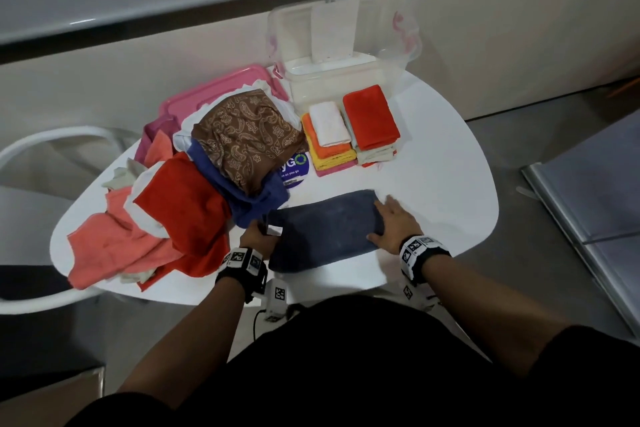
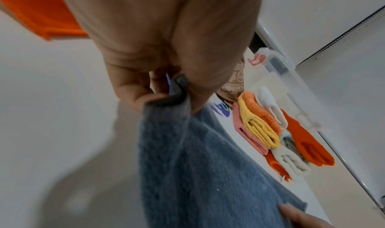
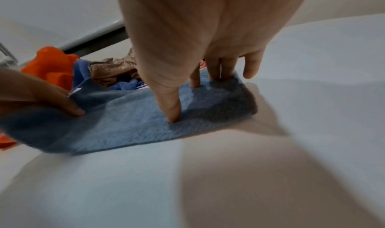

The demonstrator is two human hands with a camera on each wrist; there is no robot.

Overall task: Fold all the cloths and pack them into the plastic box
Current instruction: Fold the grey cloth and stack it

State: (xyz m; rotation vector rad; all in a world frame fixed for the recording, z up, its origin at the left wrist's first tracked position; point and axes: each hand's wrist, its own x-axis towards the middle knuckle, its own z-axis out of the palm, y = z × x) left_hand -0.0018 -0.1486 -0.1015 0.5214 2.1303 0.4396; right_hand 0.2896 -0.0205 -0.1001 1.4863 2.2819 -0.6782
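Our left hand (image 1: 258,234) pinches the grey-blue cloth's (image 1: 325,229) left end, ready to fold. Our right hand (image 1: 394,224) lies flat on its right end, pinning it.

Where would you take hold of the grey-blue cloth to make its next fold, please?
Judging by its pose, at the left short end. The grey-blue cloth lies flat as a long strip; the right hand presses its right end down, and the left hand already pinches the left edge. From there it could probably be lifted and carried rightward over the pinned end.
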